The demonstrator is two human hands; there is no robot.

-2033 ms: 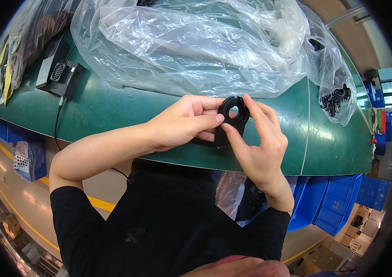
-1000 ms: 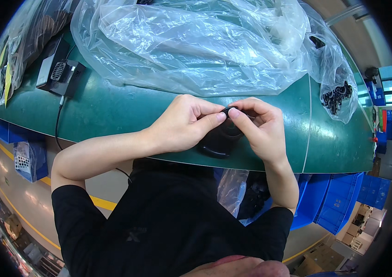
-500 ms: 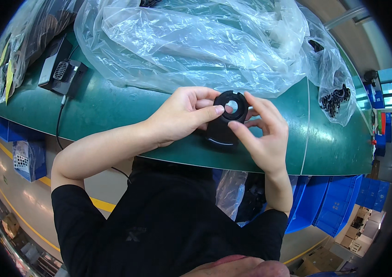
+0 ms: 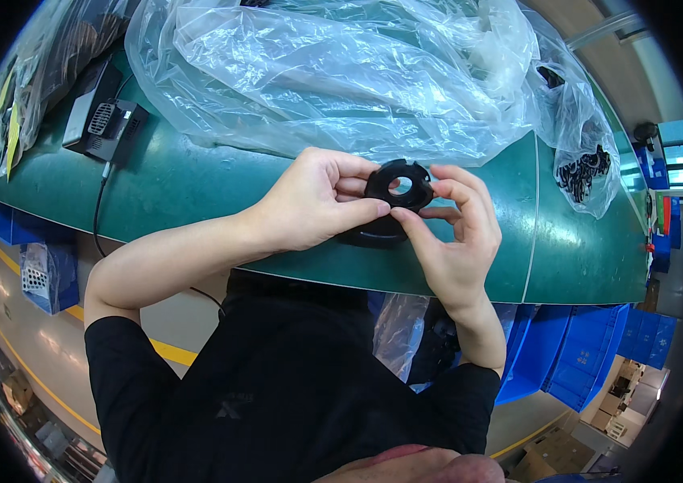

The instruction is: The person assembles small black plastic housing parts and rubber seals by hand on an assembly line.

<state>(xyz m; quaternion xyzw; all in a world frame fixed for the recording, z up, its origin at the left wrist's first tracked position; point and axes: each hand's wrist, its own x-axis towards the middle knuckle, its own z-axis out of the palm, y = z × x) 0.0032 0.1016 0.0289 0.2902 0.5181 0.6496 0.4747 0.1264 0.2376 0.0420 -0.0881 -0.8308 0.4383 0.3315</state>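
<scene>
Both hands on the part: your left hand (image 4: 309, 205) pinches the near-left rim of the black notched ring (image 4: 398, 187), and your right hand (image 4: 454, 233) pinches the right and lower rim, fingers curled round it. Neither hand is open; each is closed on the ring. It sits tilted toward you, just above the green bench (image 4: 197, 185), with another dark round part (image 4: 370, 233) right under it, mostly hidden by your thumbs, so I can't tell if the two touch.

Tips for this step:
- Keep your fingertips on the outer rim only. Leave the centre hole and the notches clear so you can see them line up.
- Hold the ring level with the part below before pressing. It looks tilted now.
- Press evenly with both thumbs, not one side first.
- Stay clear of the loose clear plastic bag (image 4: 341, 72) just behind your hands; it could snag.

The small black unit with cable (image 4: 104, 121) far left is well apart, no issue.
</scene>
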